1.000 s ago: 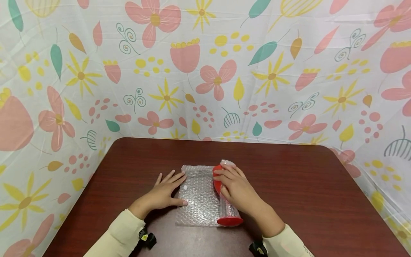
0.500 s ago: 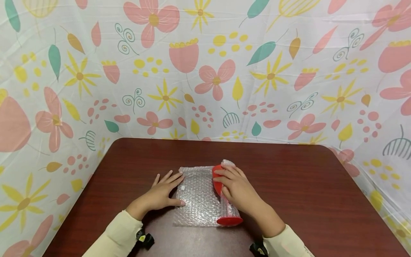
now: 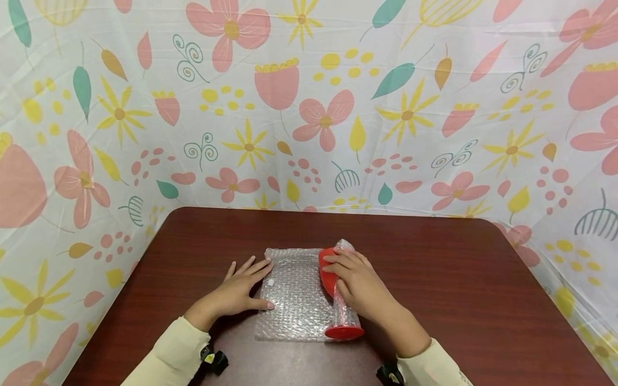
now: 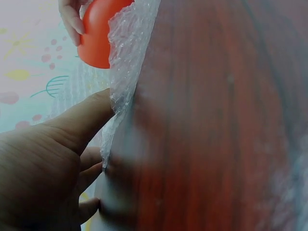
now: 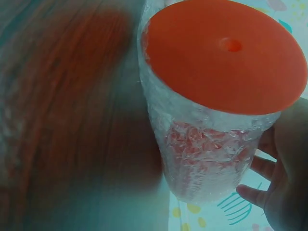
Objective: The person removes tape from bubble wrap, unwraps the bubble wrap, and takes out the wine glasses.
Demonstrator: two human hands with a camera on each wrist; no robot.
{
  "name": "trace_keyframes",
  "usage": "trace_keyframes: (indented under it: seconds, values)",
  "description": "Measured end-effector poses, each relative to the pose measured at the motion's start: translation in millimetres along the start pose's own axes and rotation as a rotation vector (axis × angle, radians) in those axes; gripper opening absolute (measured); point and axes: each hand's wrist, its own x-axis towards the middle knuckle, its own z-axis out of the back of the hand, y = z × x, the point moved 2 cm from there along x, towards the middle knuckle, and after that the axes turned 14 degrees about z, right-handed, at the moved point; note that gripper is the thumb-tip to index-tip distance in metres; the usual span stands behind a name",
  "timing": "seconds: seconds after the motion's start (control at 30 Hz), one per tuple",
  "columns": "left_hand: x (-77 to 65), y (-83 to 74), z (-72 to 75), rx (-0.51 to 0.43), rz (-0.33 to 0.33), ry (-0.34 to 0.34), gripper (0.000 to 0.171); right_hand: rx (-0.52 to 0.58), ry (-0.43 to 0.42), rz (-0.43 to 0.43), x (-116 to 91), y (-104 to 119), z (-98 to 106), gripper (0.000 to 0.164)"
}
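Observation:
A red goblet (image 3: 327,274) lies on its side on a sheet of bubble wrap (image 3: 296,300), with its round base (image 3: 344,333) toward me. Wrap covers its stem and right side, while part of the red bowl shows. My right hand (image 3: 363,287) holds the goblet through the wrap, fingers curled over the bowl. In the right wrist view the base (image 5: 216,72) has a small dimple in its middle. My left hand (image 3: 232,295) rests with fingers spread at the sheet's left edge. Its thumb (image 4: 89,115) touches the wrap in the left wrist view.
The dark red-brown table (image 3: 458,284) has rounded far corners. Behind it hangs a white cloth (image 3: 309,107) printed with flowers and leaves. Black straps (image 3: 214,360) sit at both wrists, by cream sleeves (image 3: 169,354).
My left hand has slid slightly left, and the wrap's left edge has shifted left with it. The goblet has turned a little under my right hand, with more wrap showing along its stem.

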Motion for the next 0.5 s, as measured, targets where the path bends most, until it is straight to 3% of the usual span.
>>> trace_keyframes:
  seconds: [0.23,0.5]
  values:
    - [-1.3,1.7,1.6,-0.012,0.003,-0.008,0.097,-0.016,-0.047,0.033,-2.2,-1.7,-2.0,0.032]
    - [-2.9,5.5,3.0,-0.016,0.014,-0.005,0.097,-0.029,-0.018,-0.017,-4.1,-1.6,-1.3,0.038]
